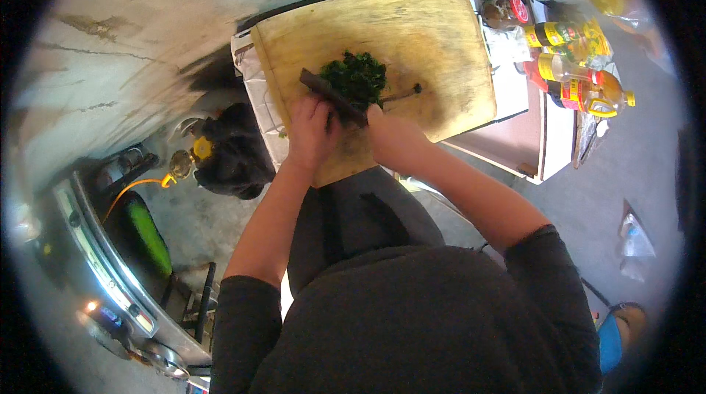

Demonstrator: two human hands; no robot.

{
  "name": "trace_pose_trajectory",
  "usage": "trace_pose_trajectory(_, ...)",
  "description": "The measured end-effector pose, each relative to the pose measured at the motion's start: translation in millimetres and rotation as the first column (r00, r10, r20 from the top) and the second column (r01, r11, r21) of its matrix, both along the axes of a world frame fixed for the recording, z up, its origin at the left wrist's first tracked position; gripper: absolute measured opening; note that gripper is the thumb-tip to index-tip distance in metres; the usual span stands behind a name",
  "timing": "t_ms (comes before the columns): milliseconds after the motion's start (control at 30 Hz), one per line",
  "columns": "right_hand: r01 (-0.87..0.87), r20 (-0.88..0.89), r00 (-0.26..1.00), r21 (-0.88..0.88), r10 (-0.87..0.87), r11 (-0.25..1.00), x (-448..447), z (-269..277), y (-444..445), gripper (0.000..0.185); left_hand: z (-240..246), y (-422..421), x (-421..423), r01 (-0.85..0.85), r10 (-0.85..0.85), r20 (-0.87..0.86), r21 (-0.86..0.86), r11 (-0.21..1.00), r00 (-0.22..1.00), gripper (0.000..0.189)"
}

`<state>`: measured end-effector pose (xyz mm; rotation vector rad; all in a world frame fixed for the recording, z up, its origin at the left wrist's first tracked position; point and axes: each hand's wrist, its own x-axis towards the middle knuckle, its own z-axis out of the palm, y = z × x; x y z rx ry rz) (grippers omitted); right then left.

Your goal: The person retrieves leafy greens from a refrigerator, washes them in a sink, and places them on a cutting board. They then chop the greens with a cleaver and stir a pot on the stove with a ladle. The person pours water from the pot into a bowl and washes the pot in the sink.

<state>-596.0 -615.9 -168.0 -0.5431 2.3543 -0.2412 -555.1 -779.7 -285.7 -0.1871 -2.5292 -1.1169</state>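
Note:
A dark-bladed kitchen knife [332, 97] slants over a worn wooden cutting board [441, 24]. My right hand [397, 137] is closed at the blade's right end; the handle is hidden in the fist. On the near side of the blade is my left hand [313, 129], fingers bent and close to the metal. Whether those fingers press on the blade or hold something under it cannot be seen. Chopped dark green leaves [356, 77] lie heaped just beyond the blade. A thin dark stick-like piece [401, 96] rests to the right of the heap.
Sauce and oil bottles [573, 93] and a red-lidded jar [504, 11] stand right of the board. An open drawer [496, 148] juts out below them. To the left are a black bag [234, 151], a gas regulator with an orange hose [165, 179] and a metal stove [118, 278].

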Motion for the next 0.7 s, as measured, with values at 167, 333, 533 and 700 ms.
trace_pose_trajectory(167,0.122,0.018,0.992,-0.040,-0.121,0.992,-15,-9,-17,0.025,3,1,3,0.003,-0.010,0.045,0.152,0.988,0.999,0.024)
trace_pose_trajectory(333,-0.011,0.047,0.999,0.038,0.010,0.999,3,11,5,0.025,3,-2,14,-0.021,0.011,0.071,0.138,0.990,0.997,0.024)
trace_pose_trajectory(533,0.107,0.019,0.994,-0.109,-0.106,0.988,-11,-10,-28,0.024,0,-6,9,0.016,-0.015,-0.026,0.054,0.998,1.000,0.023)
trace_pose_trajectory(700,0.085,0.094,0.992,0.039,-0.089,0.996,2,8,-4,0.021,4,-4,18,-0.057,0.038,0.085,0.243,0.968,0.996,0.024)
